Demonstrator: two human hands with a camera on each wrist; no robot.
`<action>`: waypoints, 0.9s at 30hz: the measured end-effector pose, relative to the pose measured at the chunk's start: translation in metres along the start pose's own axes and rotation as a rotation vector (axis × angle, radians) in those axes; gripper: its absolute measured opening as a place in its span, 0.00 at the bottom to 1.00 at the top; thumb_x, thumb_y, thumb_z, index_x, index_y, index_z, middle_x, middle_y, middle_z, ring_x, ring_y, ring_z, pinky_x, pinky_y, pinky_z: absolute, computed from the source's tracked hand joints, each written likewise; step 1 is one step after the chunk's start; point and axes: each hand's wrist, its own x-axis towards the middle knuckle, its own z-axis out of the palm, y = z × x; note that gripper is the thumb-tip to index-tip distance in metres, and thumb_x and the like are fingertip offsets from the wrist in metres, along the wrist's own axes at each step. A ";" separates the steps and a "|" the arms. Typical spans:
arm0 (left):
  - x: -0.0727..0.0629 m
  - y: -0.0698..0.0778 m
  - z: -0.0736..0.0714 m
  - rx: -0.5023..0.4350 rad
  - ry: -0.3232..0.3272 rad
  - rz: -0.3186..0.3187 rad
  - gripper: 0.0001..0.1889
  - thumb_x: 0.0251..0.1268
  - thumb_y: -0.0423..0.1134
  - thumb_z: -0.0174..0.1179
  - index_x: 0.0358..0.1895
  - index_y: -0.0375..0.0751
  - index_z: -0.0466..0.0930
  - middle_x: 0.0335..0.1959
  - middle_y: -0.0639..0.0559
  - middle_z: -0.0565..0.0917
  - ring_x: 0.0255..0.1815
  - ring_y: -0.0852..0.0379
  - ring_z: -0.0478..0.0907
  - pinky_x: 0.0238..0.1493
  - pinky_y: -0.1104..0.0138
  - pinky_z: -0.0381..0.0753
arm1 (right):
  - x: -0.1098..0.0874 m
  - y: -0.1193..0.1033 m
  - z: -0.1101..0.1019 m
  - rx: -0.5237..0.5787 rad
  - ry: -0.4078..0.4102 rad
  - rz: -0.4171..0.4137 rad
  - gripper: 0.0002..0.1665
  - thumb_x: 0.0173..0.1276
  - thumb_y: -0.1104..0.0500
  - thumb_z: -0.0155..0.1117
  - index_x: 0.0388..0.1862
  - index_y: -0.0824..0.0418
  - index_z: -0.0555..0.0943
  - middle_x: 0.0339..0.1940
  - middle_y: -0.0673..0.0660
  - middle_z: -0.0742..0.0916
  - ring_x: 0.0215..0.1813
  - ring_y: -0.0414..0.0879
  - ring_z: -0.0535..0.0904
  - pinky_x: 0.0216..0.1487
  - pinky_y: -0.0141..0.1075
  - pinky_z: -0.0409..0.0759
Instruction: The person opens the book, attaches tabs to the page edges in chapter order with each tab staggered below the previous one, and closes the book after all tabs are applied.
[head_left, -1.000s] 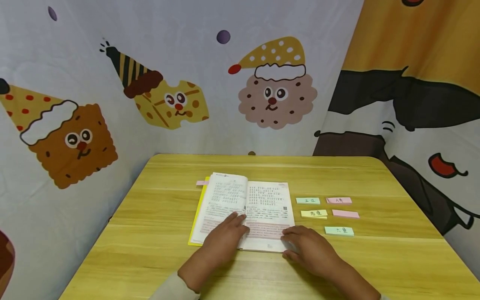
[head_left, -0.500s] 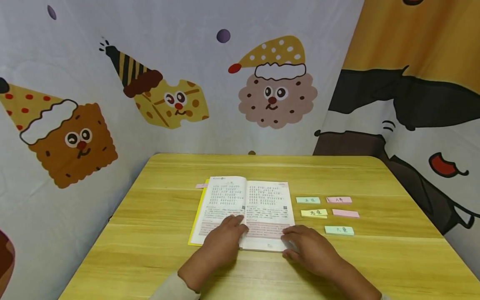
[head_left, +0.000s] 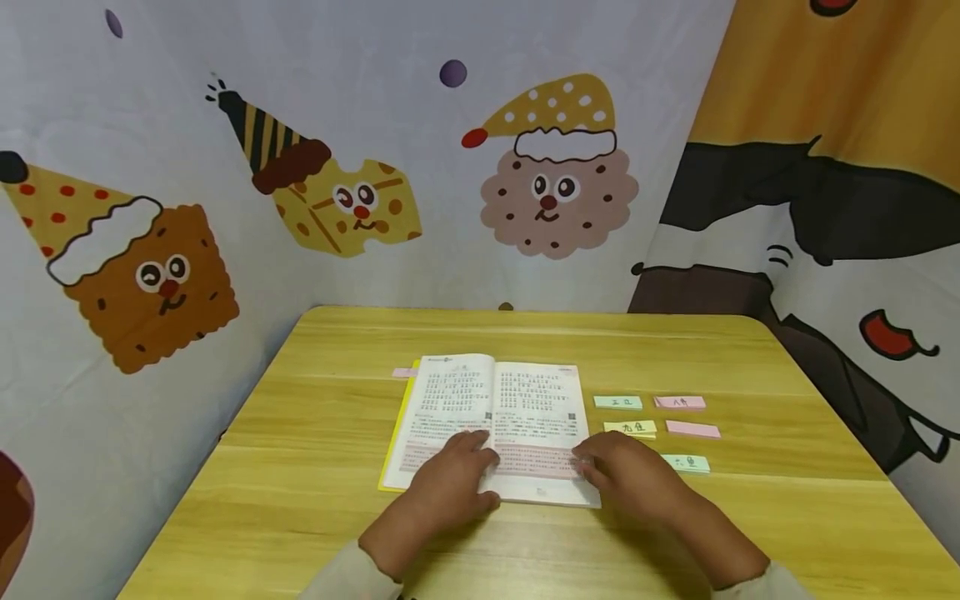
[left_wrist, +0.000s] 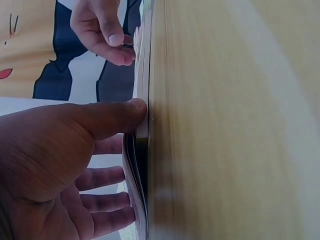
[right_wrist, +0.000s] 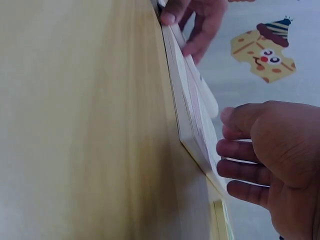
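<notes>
Yellow wood grain runs across the table (head_left: pixel 300 525), and on it we see a printed book (head_left: pixel 498 417) lying open near the middle, with a yellow cover edge (head_left: pixel 395 433) showing along its left side. A pink paper tab (head_left: pixel 405 372) sticks out from that same side, near the top.

We find the left hand (head_left: pixel 450 479) over the lower part of the left page, its fingers extended and spread toward the gutter; from the left wrist we see its thumb (left_wrist: pixel 122 116) pressed against the book's bottom edge. The right hand (head_left: pixel 633 475) is at the right page's outer edge, fingers loosely bent and holding nothing; we cannot tell whether its fingertips touch the paper.

To the right of the book we count five paper slips: a green slip (head_left: pixel 617 402) and a pink slip (head_left: pixel 680 402) in the far row, a yellow slip (head_left: pixel 629 428) and a plain pink slip (head_left: pixel 693 429) below them, and a second green slip (head_left: pixel 688 463) nearest us, partly hidden by the right hand. All but the plain one bear handwriting. Behind the table we see a cloth backdrop (head_left: pixel 450 283) printed with cartoon biscuits and cheese in party hats.
</notes>
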 end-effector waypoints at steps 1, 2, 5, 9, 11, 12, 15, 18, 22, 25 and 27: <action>0.000 0.000 0.000 0.001 0.001 -0.001 0.24 0.58 0.50 0.75 0.56 0.46 0.85 0.71 0.42 0.74 0.73 0.43 0.68 0.68 0.54 0.72 | 0.001 0.003 -0.001 -0.006 0.018 0.001 0.11 0.70 0.60 0.71 0.49 0.59 0.88 0.47 0.49 0.89 0.54 0.49 0.84 0.57 0.49 0.80; 0.000 0.000 0.000 0.000 0.001 -0.002 0.24 0.57 0.50 0.75 0.55 0.46 0.86 0.70 0.43 0.74 0.73 0.44 0.68 0.68 0.54 0.72 | 0.002 0.006 -0.002 -0.015 0.039 -0.004 0.11 0.69 0.61 0.71 0.49 0.60 0.88 0.47 0.50 0.89 0.54 0.50 0.84 0.57 0.50 0.80; 0.001 0.000 0.001 0.001 -0.001 -0.009 0.24 0.57 0.51 0.76 0.55 0.47 0.86 0.71 0.43 0.74 0.73 0.44 0.67 0.67 0.55 0.73 | 0.005 0.015 -0.003 -0.038 0.097 0.000 0.11 0.68 0.62 0.73 0.48 0.61 0.88 0.47 0.52 0.89 0.55 0.53 0.83 0.57 0.51 0.80; 0.002 -0.001 0.002 0.003 0.001 -0.011 0.24 0.56 0.52 0.76 0.55 0.47 0.86 0.71 0.44 0.74 0.73 0.45 0.67 0.67 0.55 0.73 | 0.010 0.028 -0.005 -0.044 0.146 0.045 0.14 0.68 0.61 0.73 0.50 0.63 0.87 0.50 0.55 0.89 0.58 0.57 0.81 0.58 0.53 0.79; 0.002 -0.001 0.003 0.005 0.001 -0.012 0.25 0.56 0.52 0.76 0.56 0.47 0.86 0.71 0.44 0.74 0.73 0.45 0.67 0.67 0.55 0.73 | 0.012 0.034 -0.006 -0.050 0.165 0.066 0.14 0.68 0.60 0.73 0.51 0.63 0.87 0.51 0.56 0.88 0.59 0.58 0.80 0.58 0.54 0.79; 0.003 -0.002 0.003 0.005 0.002 -0.012 0.25 0.56 0.52 0.76 0.56 0.47 0.86 0.71 0.44 0.74 0.73 0.45 0.67 0.67 0.55 0.73 | 0.013 0.037 -0.006 -0.053 0.174 0.072 0.14 0.68 0.61 0.73 0.51 0.63 0.86 0.51 0.57 0.88 0.60 0.59 0.79 0.58 0.54 0.79; 0.002 -0.001 0.003 0.005 0.005 -0.011 0.25 0.56 0.52 0.77 0.56 0.47 0.86 0.71 0.44 0.74 0.73 0.45 0.68 0.66 0.55 0.74 | 0.017 0.044 -0.008 -0.076 0.206 0.082 0.15 0.68 0.61 0.73 0.52 0.64 0.86 0.52 0.59 0.88 0.61 0.61 0.78 0.58 0.55 0.78; 0.002 -0.001 0.002 0.004 0.008 -0.011 0.25 0.56 0.52 0.77 0.55 0.47 0.86 0.70 0.44 0.74 0.73 0.45 0.68 0.66 0.55 0.74 | 0.022 0.049 -0.010 -0.089 0.227 0.098 0.16 0.67 0.61 0.74 0.52 0.64 0.86 0.52 0.60 0.88 0.61 0.62 0.78 0.57 0.56 0.79; 0.001 -0.001 0.001 0.002 0.013 -0.008 0.25 0.55 0.51 0.77 0.55 0.46 0.86 0.70 0.44 0.75 0.72 0.45 0.69 0.66 0.55 0.74 | 0.026 0.057 -0.010 -0.090 0.226 0.129 0.16 0.69 0.61 0.72 0.53 0.65 0.86 0.53 0.61 0.87 0.62 0.63 0.76 0.58 0.57 0.78; 0.001 -0.001 0.001 0.001 0.011 -0.009 0.25 0.56 0.51 0.77 0.55 0.47 0.86 0.70 0.44 0.75 0.72 0.45 0.69 0.66 0.55 0.74 | 0.029 0.063 -0.009 -0.096 0.210 0.149 0.15 0.71 0.60 0.70 0.54 0.66 0.85 0.54 0.62 0.86 0.63 0.64 0.75 0.59 0.58 0.77; 0.001 -0.001 0.001 -0.004 0.007 -0.010 0.25 0.56 0.51 0.77 0.55 0.47 0.86 0.70 0.44 0.75 0.72 0.45 0.69 0.66 0.55 0.74 | 0.030 0.067 -0.009 -0.105 0.201 0.159 0.15 0.72 0.60 0.69 0.54 0.66 0.85 0.55 0.63 0.86 0.63 0.65 0.75 0.60 0.59 0.76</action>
